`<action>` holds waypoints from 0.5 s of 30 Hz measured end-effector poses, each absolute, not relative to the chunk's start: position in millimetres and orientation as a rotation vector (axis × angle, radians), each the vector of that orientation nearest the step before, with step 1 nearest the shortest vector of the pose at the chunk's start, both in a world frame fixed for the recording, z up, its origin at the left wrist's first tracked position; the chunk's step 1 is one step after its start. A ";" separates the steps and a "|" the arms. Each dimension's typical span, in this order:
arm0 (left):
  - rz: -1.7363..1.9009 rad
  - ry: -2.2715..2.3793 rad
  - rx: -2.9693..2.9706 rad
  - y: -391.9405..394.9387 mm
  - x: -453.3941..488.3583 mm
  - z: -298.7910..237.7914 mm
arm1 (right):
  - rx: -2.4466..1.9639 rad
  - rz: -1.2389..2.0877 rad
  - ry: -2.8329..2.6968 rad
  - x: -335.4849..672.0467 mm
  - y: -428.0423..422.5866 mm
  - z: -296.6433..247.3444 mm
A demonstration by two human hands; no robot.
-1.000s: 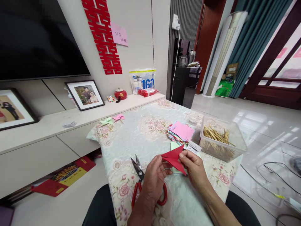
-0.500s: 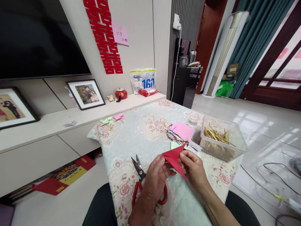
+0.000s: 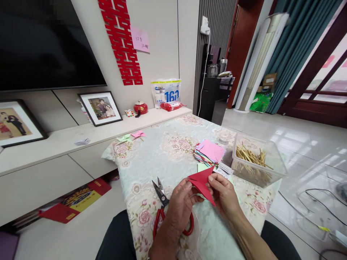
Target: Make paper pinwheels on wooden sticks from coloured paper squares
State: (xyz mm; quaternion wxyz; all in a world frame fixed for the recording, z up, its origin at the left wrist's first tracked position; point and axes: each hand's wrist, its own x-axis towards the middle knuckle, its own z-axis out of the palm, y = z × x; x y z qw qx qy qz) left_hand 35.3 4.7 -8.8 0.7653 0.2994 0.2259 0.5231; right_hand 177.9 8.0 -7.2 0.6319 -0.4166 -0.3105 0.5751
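A red paper piece (image 3: 202, 182) with cut, pointed flaps is held up between both hands over the table. My left hand (image 3: 181, 202) pinches its left side, fingers curled round the edge. Thumb and fingers of my right hand (image 3: 223, 193) grip its right side. Beneath my left wrist lie scissors (image 3: 162, 198) with red handles, blades apart, partly covered by the wrist. Just beyond the hands sits a stack of coloured paper squares (image 3: 210, 151), pink on top. Pale green paper and a white label strip (image 3: 225, 168) show behind the red paper.
A clear plastic box (image 3: 273, 171) of thin wooden sticks (image 3: 251, 157) stands on the right of the flowered tablecloth (image 3: 151, 159). A green pinwheel (image 3: 124, 138) and a pink pinwheel (image 3: 138, 134) lie far left. Behind runs a white cabinet (image 3: 108, 131). Cables (image 3: 322, 196) lie on the floor.
The whole view has shifted very slightly. Both hands keep the same hold on the red paper, and nothing on the table has moved.
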 end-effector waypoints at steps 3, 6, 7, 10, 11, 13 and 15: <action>1.138 0.509 0.642 4.4 35.2 -7.5 | -0.954 1.319 -0.701 177.7 7.2 -6.9; 1.135 0.512 0.643 4.4 35.2 -7.1 | -0.967 1.307 -0.721 177.4 7.0 -6.6; 1.134 0.515 0.646 4.4 35.2 -7.2 | -0.971 1.299 -0.734 177.3 7.1 -6.7; 1.128 0.536 0.652 4.2 35.2 -7.3 | -0.976 1.259 -0.789 177.9 7.5 -8.5; 1.128 0.541 0.650 4.1 35.1 -7.0 | -0.978 1.241 -0.813 178.5 7.6 -9.8; 1.128 0.540 0.640 3.9 34.9 -5.8 | -0.982 1.203 -0.872 180.3 7.8 -13.1; 1.130 0.544 0.630 3.8 34.8 -3.9 | -0.990 1.162 -0.939 182.5 8.1 -17.1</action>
